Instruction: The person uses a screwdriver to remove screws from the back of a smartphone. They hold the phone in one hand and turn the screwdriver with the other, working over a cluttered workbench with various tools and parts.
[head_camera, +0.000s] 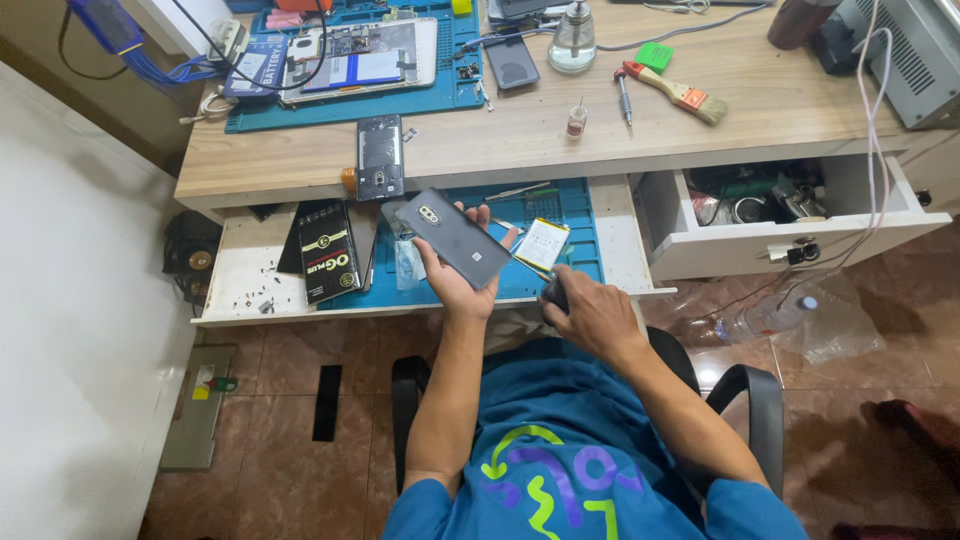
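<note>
while the left hand (455, 280) grips a grey phone (455, 238), the right hand (592, 315) closes on perhaps a dark tool (553, 294).

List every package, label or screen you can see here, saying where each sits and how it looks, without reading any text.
Black box: flat, gold print, on the pull-out tray, left.
Blue box: small, desk's back left.
Battery: white with yellow edge, on the tray's blue mat.
Grey phone: back showing, in the left hand.
</note>
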